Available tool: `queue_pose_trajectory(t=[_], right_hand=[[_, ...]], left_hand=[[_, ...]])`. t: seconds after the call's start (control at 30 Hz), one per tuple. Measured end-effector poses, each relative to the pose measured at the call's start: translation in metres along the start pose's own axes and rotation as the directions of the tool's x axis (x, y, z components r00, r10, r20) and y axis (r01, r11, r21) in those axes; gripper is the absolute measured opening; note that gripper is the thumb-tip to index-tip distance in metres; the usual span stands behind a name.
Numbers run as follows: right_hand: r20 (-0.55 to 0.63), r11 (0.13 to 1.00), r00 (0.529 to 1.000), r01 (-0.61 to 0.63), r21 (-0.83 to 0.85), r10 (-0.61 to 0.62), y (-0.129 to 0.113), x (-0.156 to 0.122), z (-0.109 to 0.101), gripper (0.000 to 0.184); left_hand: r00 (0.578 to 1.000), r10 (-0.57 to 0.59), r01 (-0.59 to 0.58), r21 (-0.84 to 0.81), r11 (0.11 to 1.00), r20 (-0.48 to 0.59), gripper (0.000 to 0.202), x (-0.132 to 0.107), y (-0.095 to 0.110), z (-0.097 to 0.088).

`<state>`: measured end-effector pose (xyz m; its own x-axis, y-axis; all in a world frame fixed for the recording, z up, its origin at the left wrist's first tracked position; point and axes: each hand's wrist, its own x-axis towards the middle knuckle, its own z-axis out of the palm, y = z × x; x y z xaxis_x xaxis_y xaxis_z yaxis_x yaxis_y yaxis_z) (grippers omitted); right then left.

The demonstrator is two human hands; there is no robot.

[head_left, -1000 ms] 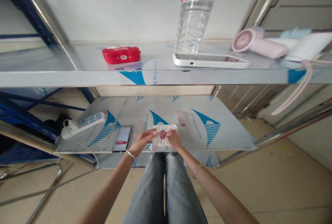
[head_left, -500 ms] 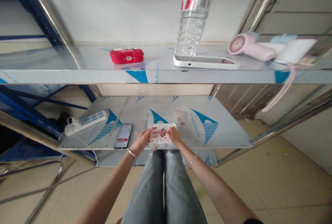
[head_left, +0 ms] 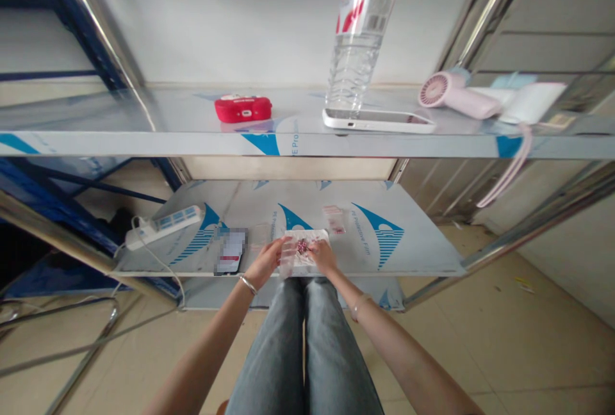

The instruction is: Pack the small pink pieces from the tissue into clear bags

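My left hand (head_left: pixel 267 259) pinches a clear plastic bag (head_left: pixel 287 257) at the left side of a white tray (head_left: pixel 307 270). A small heap of dark red and white beads (head_left: pixel 302 246) lies on the tray. At the heap's right edge, my right hand (head_left: pixel 322 255) has its fingers drawn together; whether anything sits between them is too small to make out. Behind the tray rests a small clear bag (head_left: pixel 335 219) with reddish pieces inside. Another clear bag (head_left: pixel 260 234) lies flat to the left.
A phone (head_left: pixel 232 251) and a white power strip (head_left: pixel 163 226) lie left on the lower shelf (head_left: pixel 413 242). The upper shelf (head_left: pixel 192 145) carries a red case (head_left: pixel 243 109), a water bottle (head_left: pixel 358 50), a white-cased phone (head_left: pixel 379 122) and a pink fan (head_left: pixel 459 95) with a hanging strap.
The camera view has shifted slightly. Both hands stay close to the tray, the left still on the bag and the right still beside the beads.
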<state>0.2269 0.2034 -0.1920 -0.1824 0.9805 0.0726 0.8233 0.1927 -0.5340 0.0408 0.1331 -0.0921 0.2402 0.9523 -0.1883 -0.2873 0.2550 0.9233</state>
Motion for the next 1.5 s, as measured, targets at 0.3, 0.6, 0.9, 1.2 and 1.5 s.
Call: queue_pose_trajectory(t=[0.3, 0.6, 0.9, 1.2, 1.5], right_hand=[[-0.167, 0.994, 0.983, -0.057, 0.089, 0.072, -0.005, 0.004, -0.003, 0.020], [-0.181, 0.810, 0.973, 0.219, 0.543, -0.142, -0.058, 0.002, -0.094, 0.019], [-0.003, 0.850, 0.949, 0.284, 0.443, -0.315, -0.079, -0.028, -0.123, 0.026], [0.100, 0.813, 0.937, 0.234, 0.533, -0.335, -0.081, -0.040, -0.142, 0.015], [-0.019, 0.755, 0.970, 0.201, 0.624, -0.243, -0.084, -0.045, -0.142, 0.010]], left_hand=[[0.997, -0.060, 0.062, -0.044, 0.997, 0.039, 0.060, -0.006, 0.013, 0.002], [0.985, -0.100, 0.098, 0.026, 0.995, 0.138, 0.058, -0.002, 0.005, 0.006], [0.966, -0.084, 0.102, -0.062, 0.993, 0.246, 0.055, -0.003, 0.015, 0.019], [0.948, -0.093, 0.124, -0.086, 0.988, 0.304, 0.060, -0.017, 0.033, 0.032], [0.988, 0.148, -0.149, 0.030, 0.988, 0.045, 0.044, -0.020, 0.034, 0.046]])
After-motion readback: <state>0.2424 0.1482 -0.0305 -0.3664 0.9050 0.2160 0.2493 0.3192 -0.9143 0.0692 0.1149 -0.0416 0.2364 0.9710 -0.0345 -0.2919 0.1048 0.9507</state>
